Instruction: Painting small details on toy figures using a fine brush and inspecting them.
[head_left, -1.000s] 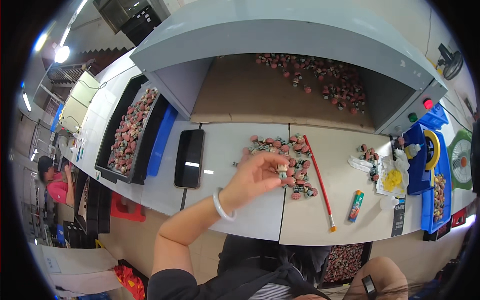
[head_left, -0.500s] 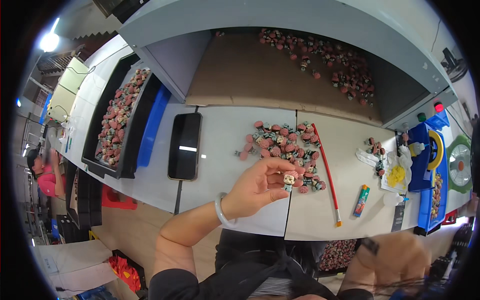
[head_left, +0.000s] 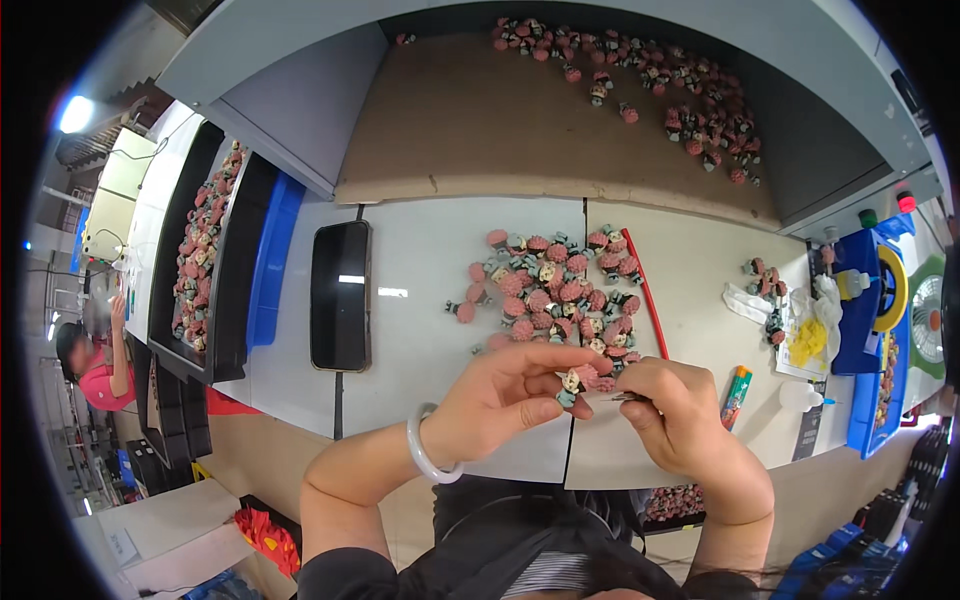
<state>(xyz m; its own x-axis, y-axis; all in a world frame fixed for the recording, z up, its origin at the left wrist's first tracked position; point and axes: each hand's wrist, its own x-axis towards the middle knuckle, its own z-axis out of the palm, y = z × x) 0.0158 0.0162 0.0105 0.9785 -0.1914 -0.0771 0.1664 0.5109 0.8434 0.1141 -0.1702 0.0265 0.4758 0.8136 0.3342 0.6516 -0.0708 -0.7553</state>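
My left hand [head_left: 510, 395] pinches a small pink-and-cream figurine [head_left: 577, 380] between thumb and fingers, over the near edge of the white table [head_left: 420, 300]. A pale bangle [head_left: 425, 450] circles that wrist. My right hand [head_left: 675, 415] is closed on a thin metal tool [head_left: 625, 397] whose tip points at the figurine. Just beyond both hands lies a pile of several similar pink and teal figurines [head_left: 555, 285], with a red stick [head_left: 650, 290] along its right side.
A black phone [head_left: 340, 295] lies left of the pile. A black tray of figurines [head_left: 205, 260] and a blue tray [head_left: 270, 260] sit far left. More figurines [head_left: 680, 90] are scattered on a brown board [head_left: 480, 130] behind. Glue tube [head_left: 735, 395], bottles and blue bins stand at right. Another person [head_left: 95, 360] is at far left.
My right hand has come up from the lower edge and met the left hand at the figurine. The left hand stays near the table's front edge.
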